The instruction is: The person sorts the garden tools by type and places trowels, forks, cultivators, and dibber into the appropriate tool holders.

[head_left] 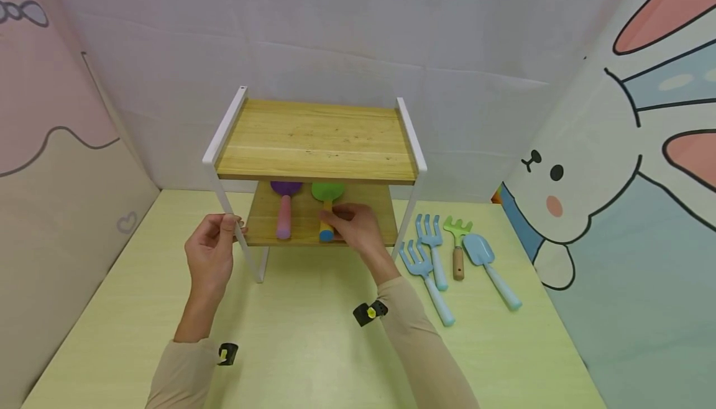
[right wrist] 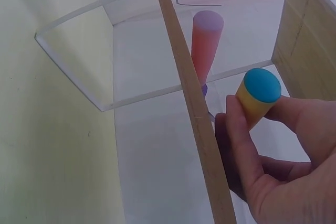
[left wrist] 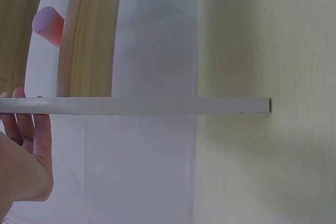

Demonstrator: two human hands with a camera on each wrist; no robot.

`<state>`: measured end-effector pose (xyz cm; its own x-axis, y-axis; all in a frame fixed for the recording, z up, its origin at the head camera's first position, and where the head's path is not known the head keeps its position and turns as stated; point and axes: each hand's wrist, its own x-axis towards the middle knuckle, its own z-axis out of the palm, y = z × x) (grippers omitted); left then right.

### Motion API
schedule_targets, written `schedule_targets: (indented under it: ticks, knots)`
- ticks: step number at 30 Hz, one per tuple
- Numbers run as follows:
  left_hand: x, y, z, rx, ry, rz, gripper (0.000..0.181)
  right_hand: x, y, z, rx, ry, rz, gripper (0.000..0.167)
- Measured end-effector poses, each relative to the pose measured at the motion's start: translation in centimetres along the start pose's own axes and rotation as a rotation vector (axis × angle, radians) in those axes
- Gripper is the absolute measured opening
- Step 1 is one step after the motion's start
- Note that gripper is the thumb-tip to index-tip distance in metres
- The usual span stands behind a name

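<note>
A two-tier wooden shelf (head_left: 319,138) with white metal side frames stands on the table. My left hand (head_left: 211,248) grips the white leg (left wrist: 157,106) on the shelf's left side, fingers bent around it. My right hand (head_left: 358,227) pinches the yellow, blue-ended handle (right wrist: 251,107) of a green-headed toy shovel (head_left: 327,191) at the lower board (head_left: 305,213). To its left, a purple-headed toy shovel (head_left: 284,217) with a pink handle lies on the same board. The upper board partly hides both shovel heads.
Right of the shelf lie two light-blue hand forks (head_left: 436,257) (head_left: 433,291), a green rake (head_left: 458,260) with a wooden handle, and a light-blue shovel (head_left: 478,248). A white sheet hangs behind; printed panels stand left and right (head_left: 626,241).
</note>
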<state>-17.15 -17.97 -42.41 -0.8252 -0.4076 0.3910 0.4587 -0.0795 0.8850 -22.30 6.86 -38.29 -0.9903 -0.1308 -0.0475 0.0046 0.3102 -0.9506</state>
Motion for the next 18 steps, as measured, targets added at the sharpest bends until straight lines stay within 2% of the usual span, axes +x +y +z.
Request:
schedule_targets:
  ticks: [7, 13, 18]
  knots:
    - [0.06, -0.11, -0.02, -0.011, -0.008, 0.003, 0.021, 0.24, -0.31, -0.01, -0.067, 0.008, -0.009, 0.048]
    - [0.07, -0.14, 0.08, -0.038, -0.005, -0.003, 0.022, 0.35, -0.34, 0.28, -0.138, 0.052, -0.046, 0.045]
    - [0.12, -0.24, -0.02, -0.034, -0.007, 0.004, 0.021, 0.37, -0.16, 0.59, -0.15, 0.076, -0.08, 0.042]
